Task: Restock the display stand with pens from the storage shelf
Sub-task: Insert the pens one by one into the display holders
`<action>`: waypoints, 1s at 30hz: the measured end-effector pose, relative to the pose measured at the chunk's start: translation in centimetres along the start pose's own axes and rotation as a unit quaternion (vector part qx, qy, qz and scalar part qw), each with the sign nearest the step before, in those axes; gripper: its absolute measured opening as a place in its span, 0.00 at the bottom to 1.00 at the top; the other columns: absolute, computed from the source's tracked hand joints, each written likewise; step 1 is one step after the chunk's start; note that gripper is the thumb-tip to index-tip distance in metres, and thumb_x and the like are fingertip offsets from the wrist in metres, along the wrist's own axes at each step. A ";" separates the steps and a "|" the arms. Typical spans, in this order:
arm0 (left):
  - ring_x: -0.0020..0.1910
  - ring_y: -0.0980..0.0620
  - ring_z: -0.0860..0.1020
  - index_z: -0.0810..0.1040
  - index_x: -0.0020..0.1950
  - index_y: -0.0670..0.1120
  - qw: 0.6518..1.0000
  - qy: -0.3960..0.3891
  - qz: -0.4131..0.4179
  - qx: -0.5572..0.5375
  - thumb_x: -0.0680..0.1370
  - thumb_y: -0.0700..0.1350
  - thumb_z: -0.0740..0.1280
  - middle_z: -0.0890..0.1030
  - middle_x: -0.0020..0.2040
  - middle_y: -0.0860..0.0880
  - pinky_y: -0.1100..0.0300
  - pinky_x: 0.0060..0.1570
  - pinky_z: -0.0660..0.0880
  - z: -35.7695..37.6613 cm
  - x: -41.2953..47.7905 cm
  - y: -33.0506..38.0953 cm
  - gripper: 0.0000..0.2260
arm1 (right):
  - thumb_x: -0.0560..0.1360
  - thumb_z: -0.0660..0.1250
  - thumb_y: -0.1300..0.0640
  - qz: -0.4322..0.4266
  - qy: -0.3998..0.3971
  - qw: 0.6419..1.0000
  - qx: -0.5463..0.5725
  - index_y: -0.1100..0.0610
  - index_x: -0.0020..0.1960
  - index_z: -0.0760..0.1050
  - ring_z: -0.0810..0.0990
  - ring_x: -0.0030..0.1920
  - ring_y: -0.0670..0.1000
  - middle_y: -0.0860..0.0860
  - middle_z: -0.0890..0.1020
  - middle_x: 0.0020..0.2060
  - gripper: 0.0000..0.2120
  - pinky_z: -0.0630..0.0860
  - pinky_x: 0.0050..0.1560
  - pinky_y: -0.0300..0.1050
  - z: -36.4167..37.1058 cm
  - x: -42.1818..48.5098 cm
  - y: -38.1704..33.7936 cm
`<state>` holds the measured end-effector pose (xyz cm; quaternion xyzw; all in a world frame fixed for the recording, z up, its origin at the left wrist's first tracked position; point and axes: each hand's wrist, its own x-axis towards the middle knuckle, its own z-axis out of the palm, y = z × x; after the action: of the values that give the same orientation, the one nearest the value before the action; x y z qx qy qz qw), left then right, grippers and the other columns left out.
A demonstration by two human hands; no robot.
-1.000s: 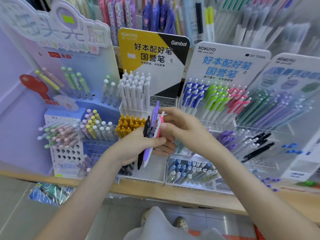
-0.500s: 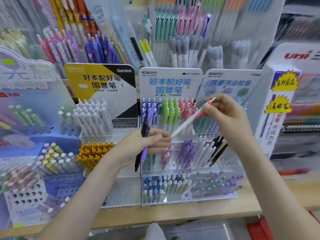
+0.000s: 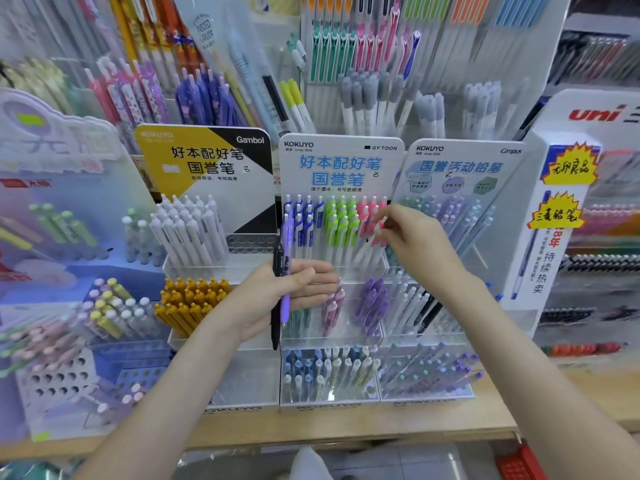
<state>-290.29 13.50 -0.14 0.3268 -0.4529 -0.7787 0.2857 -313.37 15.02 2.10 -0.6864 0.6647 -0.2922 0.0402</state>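
The left hand (image 3: 277, 299) is held in front of the middle tier of the display stand (image 3: 341, 168), the one with the blue-lettered KOKUYO card. Its thumb is clamped across a purple pen (image 3: 284, 306) and a black pen (image 3: 275, 327) that stand upright against the palm, while the other fingers lie out nearly straight to the right. The right hand (image 3: 415, 244) is farther back and to the right, at the top tier. Its thumb and fingertips pinch a pink-and-white pen (image 3: 380, 226) right at the row of pink pens (image 3: 365, 216) — whether its tip sits in a slot is too blurred to tell. Green pens (image 3: 341, 221) and blue pens (image 3: 304, 220) fill the tier to the left. The stand sits on a wooden shelf (image 3: 346, 427).
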 end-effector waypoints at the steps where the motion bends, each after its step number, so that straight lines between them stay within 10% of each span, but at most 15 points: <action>1: 0.52 0.45 0.83 0.79 0.56 0.39 1.000 -0.001 0.000 -0.003 0.73 0.40 0.66 0.84 0.52 0.40 0.60 0.48 0.80 0.0 0.0 -0.1 0.13 | 0.73 0.69 0.63 -0.031 0.018 0.998 -0.051 0.61 0.48 0.78 0.73 0.49 0.56 0.55 0.79 0.44 0.05 0.67 0.51 0.46 0.5 0.1 0.2; 4: 0.51 0.45 0.83 0.79 0.55 0.38 1.000 -0.008 -0.002 -0.010 0.73 0.40 0.66 0.84 0.51 0.39 0.60 0.48 0.81 0.0 -0.1 -0.2 0.13 | 0.68 0.72 0.59 -0.071 0.076 0.985 -0.141 0.58 0.43 0.79 0.65 0.52 0.53 0.55 0.78 0.49 0.06 0.50 0.49 0.42 1.4 0.6 0.3; 11: 0.49 0.45 0.83 0.78 0.56 0.37 0.999 -0.035 -0.019 0.006 0.74 0.40 0.65 0.83 0.51 0.39 0.59 0.47 0.81 0.5 -0.2 -0.5 0.12 | 0.66 0.75 0.56 -0.062 0.057 0.985 -0.152 0.59 0.45 0.78 0.70 0.55 0.59 0.55 0.77 0.51 0.11 0.54 0.52 0.46 2.2 1.8 0.2; 17: 0.50 0.45 0.83 0.78 0.55 0.37 0.992 -0.089 -0.044 0.077 0.77 0.37 0.63 0.84 0.50 0.40 0.58 0.50 0.80 0.6 -0.5 -0.8 0.09 | 0.73 0.71 0.56 -0.053 -0.083 0.982 0.161 0.57 0.62 0.74 0.75 0.52 0.45 0.47 0.78 0.52 0.18 0.68 0.56 0.37 1.1 -0.6 -4.6; 21: 0.49 0.47 0.83 0.79 0.54 0.39 0.984 -0.121 -0.060 0.115 0.78 0.35 0.63 0.84 0.48 0.42 0.57 0.52 0.80 1.0 -0.7 -1.2 0.08 | 0.75 0.67 0.62 0.036 -0.195 0.927 0.317 0.56 0.52 0.75 0.81 0.41 0.45 0.46 0.83 0.40 0.06 0.76 0.48 0.40 0.7 -1.9 -5.8; 25: 0.50 0.46 0.83 0.79 0.54 0.40 0.985 -0.120 -0.058 0.108 0.73 0.42 0.66 0.85 0.48 0.43 0.58 0.51 0.80 0.4 -1.0 -1.4 0.11 | 0.77 0.63 0.65 0.069 -0.161 0.870 0.461 0.61 0.48 0.72 0.81 0.40 0.51 0.51 0.83 0.36 0.01 0.78 0.46 0.43 -0.9 -2.9 -4.4; 30: 0.50 0.46 0.83 0.80 0.55 0.39 0.993 -0.050 -0.042 0.102 0.74 0.42 0.66 0.84 0.49 0.41 0.59 0.49 0.80 -1.5 -1.4 -2.1 0.12 | 0.79 0.62 0.63 0.111 -0.056 0.913 0.388 0.58 0.51 0.74 0.81 0.42 0.52 0.53 0.82 0.40 0.03 0.78 0.51 0.45 -1.8 -4.3 -1.0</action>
<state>-288.56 14.69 -2.26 0.3334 -0.5297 -0.7552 0.1947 -313.04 19.77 2.56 -0.5536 0.5675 -0.4820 0.3730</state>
